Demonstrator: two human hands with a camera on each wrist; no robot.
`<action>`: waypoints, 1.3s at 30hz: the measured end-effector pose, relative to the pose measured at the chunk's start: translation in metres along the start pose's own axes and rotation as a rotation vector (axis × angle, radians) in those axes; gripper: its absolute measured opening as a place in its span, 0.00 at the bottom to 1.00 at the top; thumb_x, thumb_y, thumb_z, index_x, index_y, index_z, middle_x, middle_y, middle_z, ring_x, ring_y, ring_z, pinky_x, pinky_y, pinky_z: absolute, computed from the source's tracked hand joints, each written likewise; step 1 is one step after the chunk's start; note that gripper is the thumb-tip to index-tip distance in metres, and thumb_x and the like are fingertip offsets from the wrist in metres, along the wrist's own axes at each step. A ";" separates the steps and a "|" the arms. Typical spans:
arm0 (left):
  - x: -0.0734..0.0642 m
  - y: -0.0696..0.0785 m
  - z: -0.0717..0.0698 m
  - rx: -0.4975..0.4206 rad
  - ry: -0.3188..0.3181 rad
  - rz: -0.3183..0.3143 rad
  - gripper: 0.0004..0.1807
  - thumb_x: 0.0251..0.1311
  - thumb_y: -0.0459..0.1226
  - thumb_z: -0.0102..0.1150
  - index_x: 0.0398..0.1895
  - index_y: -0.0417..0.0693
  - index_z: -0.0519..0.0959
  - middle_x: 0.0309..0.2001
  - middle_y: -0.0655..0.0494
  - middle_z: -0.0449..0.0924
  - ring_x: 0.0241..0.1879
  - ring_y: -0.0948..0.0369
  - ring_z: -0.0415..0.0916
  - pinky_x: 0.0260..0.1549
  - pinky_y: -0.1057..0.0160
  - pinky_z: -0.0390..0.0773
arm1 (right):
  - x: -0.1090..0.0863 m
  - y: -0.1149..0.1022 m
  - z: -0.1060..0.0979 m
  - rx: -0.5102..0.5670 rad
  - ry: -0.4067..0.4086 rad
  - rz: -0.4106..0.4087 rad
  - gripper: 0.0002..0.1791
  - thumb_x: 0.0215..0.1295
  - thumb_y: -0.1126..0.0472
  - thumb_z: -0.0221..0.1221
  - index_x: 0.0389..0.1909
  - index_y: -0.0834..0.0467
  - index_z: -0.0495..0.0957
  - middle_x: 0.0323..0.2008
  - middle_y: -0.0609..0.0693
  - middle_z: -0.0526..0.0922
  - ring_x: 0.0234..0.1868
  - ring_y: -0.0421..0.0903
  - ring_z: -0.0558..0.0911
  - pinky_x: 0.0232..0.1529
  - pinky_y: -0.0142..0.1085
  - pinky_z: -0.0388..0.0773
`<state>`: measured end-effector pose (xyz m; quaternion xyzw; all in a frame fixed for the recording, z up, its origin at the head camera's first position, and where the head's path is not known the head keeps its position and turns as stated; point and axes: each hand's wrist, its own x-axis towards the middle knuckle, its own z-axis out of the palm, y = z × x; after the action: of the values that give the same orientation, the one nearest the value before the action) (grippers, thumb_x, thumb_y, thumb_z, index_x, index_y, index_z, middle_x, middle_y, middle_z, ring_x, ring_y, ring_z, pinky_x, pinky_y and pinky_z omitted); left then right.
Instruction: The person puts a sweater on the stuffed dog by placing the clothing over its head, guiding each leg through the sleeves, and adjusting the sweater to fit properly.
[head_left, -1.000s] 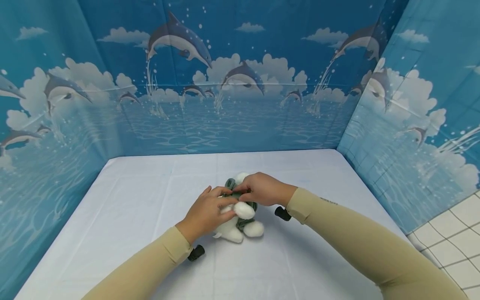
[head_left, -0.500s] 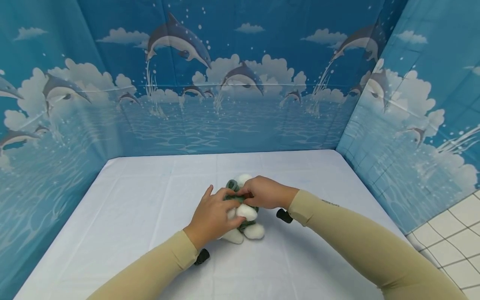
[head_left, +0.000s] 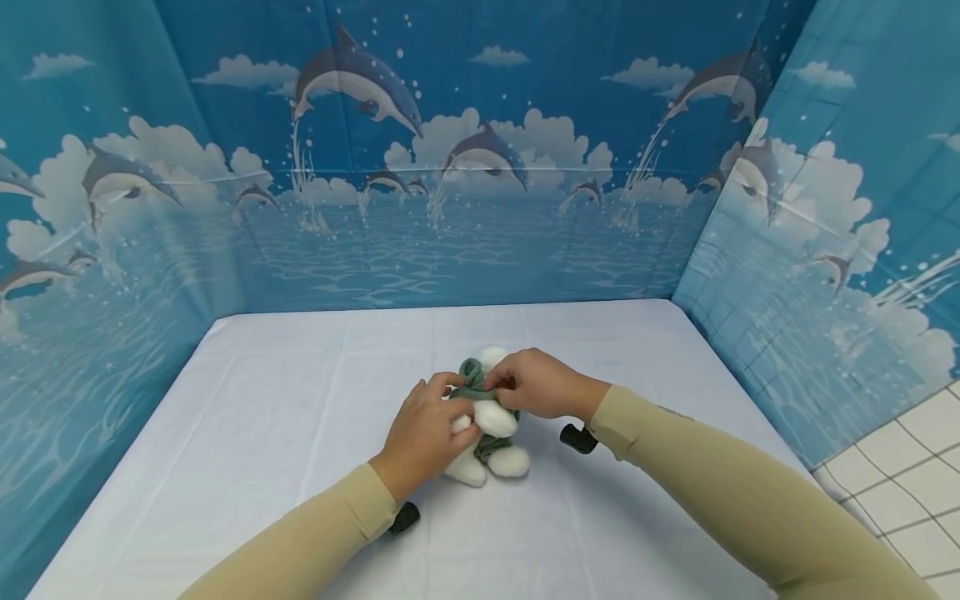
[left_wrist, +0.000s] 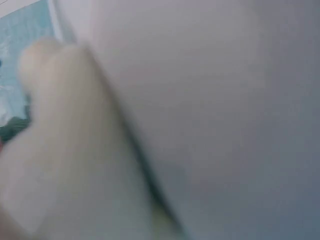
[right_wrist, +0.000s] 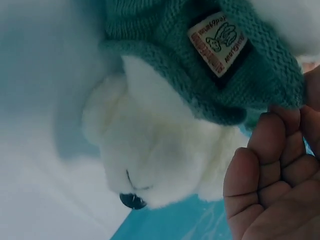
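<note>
A white plush bear in a green knitted sweater lies on the white-covered table. My left hand holds it from the left, thumb and fingers about a white limb. My right hand pinches the sweater's edge from the right. In the right wrist view the sweater bears a stitched label, and the bear's head has a dark nose; the right fingers pinch the knit hem. White plush blurs across the left wrist view, where the left hand's grip is hidden.
The table has a white cloth. A blue dolphin-print curtain stands behind it and along both sides. Black wrist-worn devices sit under the sleeves. White tiles show at the lower right.
My left hand has shifted slightly right along the bear. My right hand has moved a little right and down, still at the sweater. More of the sweater's green roll now shows between the hands.
</note>
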<state>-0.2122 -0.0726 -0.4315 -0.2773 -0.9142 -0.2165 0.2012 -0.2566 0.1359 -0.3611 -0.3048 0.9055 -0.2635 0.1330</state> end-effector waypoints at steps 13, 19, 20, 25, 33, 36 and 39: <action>0.013 0.006 -0.007 -0.021 -0.018 0.121 0.18 0.50 0.56 0.63 0.46 0.67 0.82 0.55 0.54 0.67 0.53 0.58 0.67 0.54 0.51 0.67 | -0.001 0.004 0.002 0.095 0.037 -0.012 0.09 0.65 0.61 0.54 0.39 0.48 0.82 0.32 0.40 0.83 0.26 0.40 0.78 0.28 0.35 0.76; 0.017 0.000 -0.007 -0.029 -0.040 0.060 0.11 0.54 0.50 0.61 0.37 0.59 0.85 0.55 0.59 0.67 0.54 0.61 0.68 0.57 0.55 0.67 | -0.006 0.000 -0.001 0.091 0.074 -0.013 0.09 0.65 0.61 0.53 0.41 0.49 0.81 0.33 0.40 0.82 0.24 0.40 0.75 0.27 0.35 0.74; 0.017 -0.002 -0.008 -0.044 -0.045 0.033 0.10 0.54 0.49 0.61 0.35 0.59 0.85 0.56 0.60 0.67 0.54 0.60 0.69 0.56 0.56 0.69 | -0.008 -0.001 -0.001 0.092 0.080 -0.008 0.09 0.64 0.61 0.53 0.41 0.49 0.81 0.33 0.40 0.82 0.23 0.40 0.74 0.27 0.35 0.74; 0.019 -0.008 -0.011 -0.123 -0.082 -0.057 0.07 0.53 0.48 0.62 0.29 0.58 0.83 0.57 0.65 0.67 0.53 0.61 0.74 0.41 0.66 0.77 | -0.016 -0.006 0.001 0.120 0.087 -0.028 0.09 0.65 0.61 0.53 0.42 0.49 0.80 0.34 0.42 0.82 0.23 0.40 0.73 0.27 0.35 0.73; 0.023 -0.010 -0.013 -0.180 -0.088 -0.095 0.04 0.53 0.45 0.63 0.25 0.58 0.82 0.51 0.65 0.75 0.34 0.70 0.77 0.30 0.73 0.74 | -0.028 -0.010 0.012 0.053 0.141 -0.070 0.10 0.64 0.62 0.54 0.43 0.49 0.80 0.37 0.41 0.82 0.29 0.35 0.76 0.32 0.31 0.76; 0.025 -0.011 -0.014 -0.200 -0.063 -0.110 0.04 0.51 0.43 0.65 0.23 0.57 0.81 0.45 0.66 0.78 0.37 0.70 0.77 0.33 0.73 0.76 | -0.033 -0.012 0.016 0.023 0.153 -0.119 0.10 0.64 0.62 0.54 0.43 0.52 0.81 0.38 0.43 0.82 0.30 0.33 0.76 0.33 0.30 0.76; 0.026 -0.011 -0.014 -0.211 -0.060 -0.134 0.05 0.51 0.43 0.65 0.21 0.58 0.80 0.41 0.67 0.78 0.37 0.70 0.76 0.33 0.72 0.76 | -0.036 -0.015 0.020 -0.013 0.176 -0.165 0.09 0.64 0.63 0.55 0.41 0.53 0.82 0.38 0.43 0.82 0.30 0.33 0.76 0.33 0.29 0.76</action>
<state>-0.2349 -0.0770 -0.4107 -0.2415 -0.9084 -0.3160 0.1287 -0.2134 0.1402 -0.3669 -0.3551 0.8871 -0.2934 0.0287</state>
